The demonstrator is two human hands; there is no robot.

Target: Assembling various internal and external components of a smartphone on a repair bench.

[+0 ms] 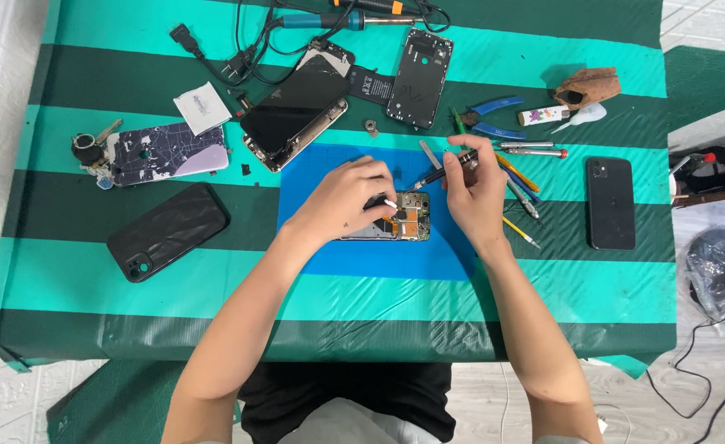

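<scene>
Two bare forearms reach in: left hand [342, 197] pinning one opened phone [399, 220] on a blue mat [313, 251], right hand [473, 193] pinching a slim black tool [444, 171]; two glossy black phones [166, 230] flank them.

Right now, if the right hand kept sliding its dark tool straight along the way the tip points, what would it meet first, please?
The right hand aims the dark tool down-left, so its tip would probably first meet the opened phone on the blue mat, just by the left hand; height is hard to judge.
</scene>
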